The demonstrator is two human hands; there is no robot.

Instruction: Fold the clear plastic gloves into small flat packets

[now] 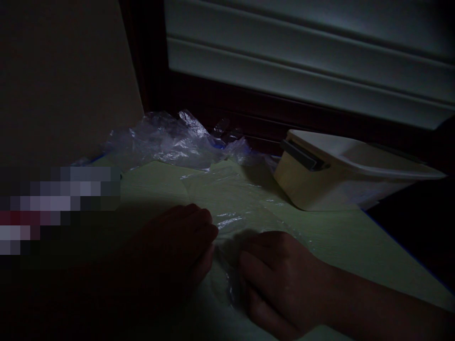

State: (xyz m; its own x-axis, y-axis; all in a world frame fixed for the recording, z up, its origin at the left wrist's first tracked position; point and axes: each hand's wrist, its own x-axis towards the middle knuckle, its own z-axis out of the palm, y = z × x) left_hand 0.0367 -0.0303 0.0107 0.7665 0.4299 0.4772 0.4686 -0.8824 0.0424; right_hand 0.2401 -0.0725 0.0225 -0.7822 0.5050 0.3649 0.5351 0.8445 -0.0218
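Observation:
A thin clear plastic bag (231,222) lies across the pale green tabletop (341,246), its edges hard to see in the dim light. My right hand (277,279) has its fingers curled in on the near part of the bag, where the film bunches up. Close by on the left, my left hand (177,251) rests low over the table with fingers bent and pressed together at the bag's side. Its fingertips are in deep shadow, so what lies between them is hidden.
Crumpled clear plastic bags (167,142) are heaped along the back of the table. A whitish plastic bin (320,189) with a dark handle stands at the back right. Behind are a slatted shutter (302,61) and a wall (64,71); a pixelated patch covers the left side.

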